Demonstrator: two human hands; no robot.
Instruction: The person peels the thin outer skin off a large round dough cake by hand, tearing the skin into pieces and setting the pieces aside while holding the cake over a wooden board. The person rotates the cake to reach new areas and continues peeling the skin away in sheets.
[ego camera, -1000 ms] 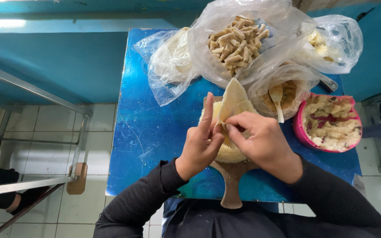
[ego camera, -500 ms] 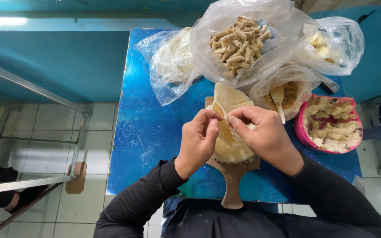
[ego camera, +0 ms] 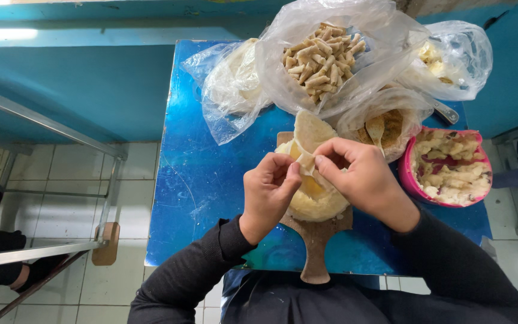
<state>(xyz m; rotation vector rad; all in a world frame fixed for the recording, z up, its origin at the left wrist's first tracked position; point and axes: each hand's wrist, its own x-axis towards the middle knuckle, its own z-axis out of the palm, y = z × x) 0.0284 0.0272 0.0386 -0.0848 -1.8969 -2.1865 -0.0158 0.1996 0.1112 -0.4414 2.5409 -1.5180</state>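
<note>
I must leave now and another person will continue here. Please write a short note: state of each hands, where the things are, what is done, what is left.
Left hand: pinches the near edge of the thin wrapper sheet, over the wooden board.
Right hand: pinches the same sheet from the other side.
Things: a stack of wrappers lies on the board. Bag of finished rolls at the far side of the blue table; pink bowl of filling on the right; a bag with a spoon beside it.
Done: many rolls in the bag.
Left: this sheet is only partly folded, not yet rolled; more wrappers wait.
</note>
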